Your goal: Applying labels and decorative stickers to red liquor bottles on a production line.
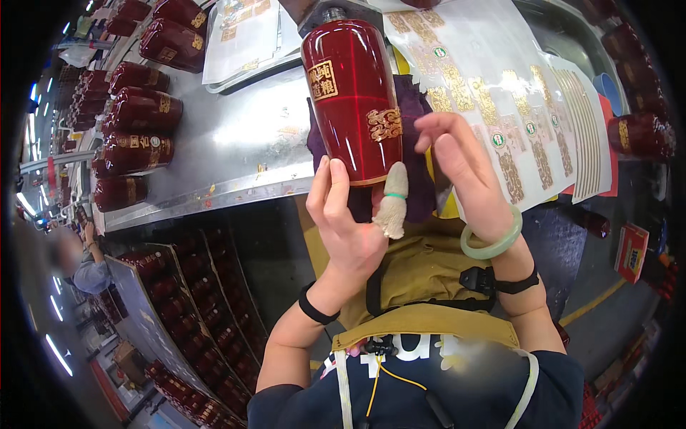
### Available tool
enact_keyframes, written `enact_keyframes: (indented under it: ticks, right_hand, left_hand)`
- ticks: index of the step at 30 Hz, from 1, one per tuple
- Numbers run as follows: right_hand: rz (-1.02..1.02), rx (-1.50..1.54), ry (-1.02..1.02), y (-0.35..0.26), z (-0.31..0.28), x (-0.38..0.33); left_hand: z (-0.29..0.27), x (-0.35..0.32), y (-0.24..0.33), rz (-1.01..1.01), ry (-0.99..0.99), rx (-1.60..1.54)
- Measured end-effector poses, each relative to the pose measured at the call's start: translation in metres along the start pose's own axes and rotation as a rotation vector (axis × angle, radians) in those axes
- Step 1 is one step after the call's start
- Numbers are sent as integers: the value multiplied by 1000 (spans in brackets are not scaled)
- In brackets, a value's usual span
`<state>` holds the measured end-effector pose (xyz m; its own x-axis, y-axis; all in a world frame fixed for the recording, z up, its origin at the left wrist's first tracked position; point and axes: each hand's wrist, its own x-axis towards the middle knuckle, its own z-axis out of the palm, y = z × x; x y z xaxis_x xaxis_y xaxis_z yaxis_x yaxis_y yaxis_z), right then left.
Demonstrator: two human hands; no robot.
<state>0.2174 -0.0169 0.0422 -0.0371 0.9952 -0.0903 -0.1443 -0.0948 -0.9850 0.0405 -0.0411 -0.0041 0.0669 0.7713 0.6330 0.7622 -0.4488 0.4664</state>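
A dark red glossy bottle (351,114) lies tilted on a purple cloth (420,168), its neck pointing away from me. Gold decals mark its side, one square label near the left and an ornate pattern (384,124) lower right. A thin red light line crosses the glass. My left hand (349,236) grips the bottle at its base, fingers on the left side, a cloth finger cover (394,200) with a green band on the thumb. Close to the right side of the bottle is my right hand (468,171), fingers apart, holding nothing visible. A jade-green bangle (493,242) circles that wrist.
Sheets of gold decals (493,93) lie on the right of the metal table (214,143). More sheets sit in a tray (246,80) at the far left. Red bottles (136,118) line the left edge; others stand far right by a blue cup (607,86). Crated bottles (193,286) stand below left.
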Motion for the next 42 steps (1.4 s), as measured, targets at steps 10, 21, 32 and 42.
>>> enact_keyframes:
  ticks: [10,21,32,42]
  right_hand:
    - [-144,-7,208,-8,4,-4]
    - [-311,-283,218,16,25,-12]
    - [-214,-187,251,14,31,-15]
    - [-196,-207,271,12,31,-14]
  left_hand:
    - [-19,24,1,85,-24,-65]
    - [-22,31,-23,-182,-65,-195]
    - [-24,38,-30,-160,-160,-243]
    - [-24,48,-25,-44,-65,-303]
